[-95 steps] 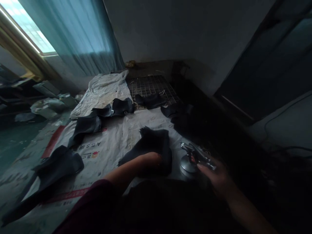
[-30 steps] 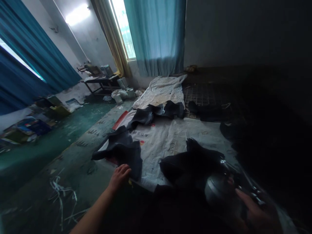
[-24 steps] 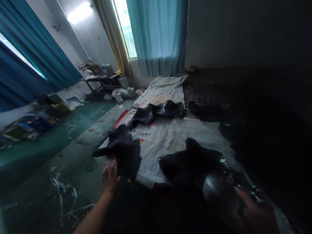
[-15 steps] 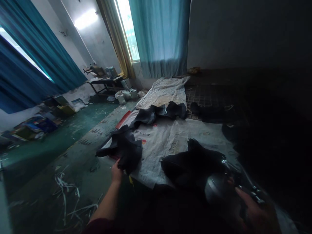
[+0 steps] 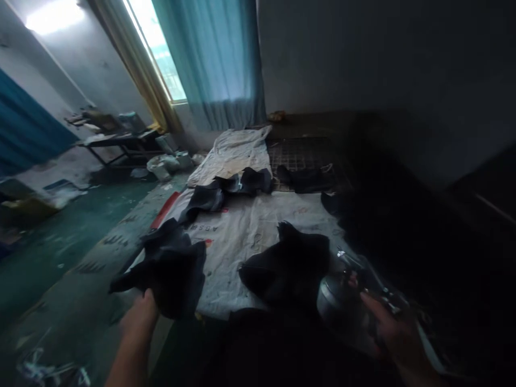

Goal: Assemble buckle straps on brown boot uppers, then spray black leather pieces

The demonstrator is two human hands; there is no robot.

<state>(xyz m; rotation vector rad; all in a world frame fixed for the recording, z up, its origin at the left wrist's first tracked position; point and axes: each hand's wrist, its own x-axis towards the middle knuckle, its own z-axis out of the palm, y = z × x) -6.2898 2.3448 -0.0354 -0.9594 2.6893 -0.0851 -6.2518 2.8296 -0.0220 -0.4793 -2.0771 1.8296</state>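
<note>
My left hand is closed on the near edge of a black sheet-like piece at the left side of the pale cloth-covered surface. Its material is hard to tell in the dim light. On the right, my right hand is wrapped round a spray gun with a round metal cup beneath it. Left of the gun lies another black piece, spread with a raised peak. Deep shadow hides part of my right hand's fingers.
More black pieces lie along the far part of the cloth, with another on a dark grid. A workbench and buckets stand back left. White strips litter the floor.
My view has turned right, so the scene sits further left. The left hand has come slightly nearer with the black piece's edge. The spray gun stays in my right hand.
</note>
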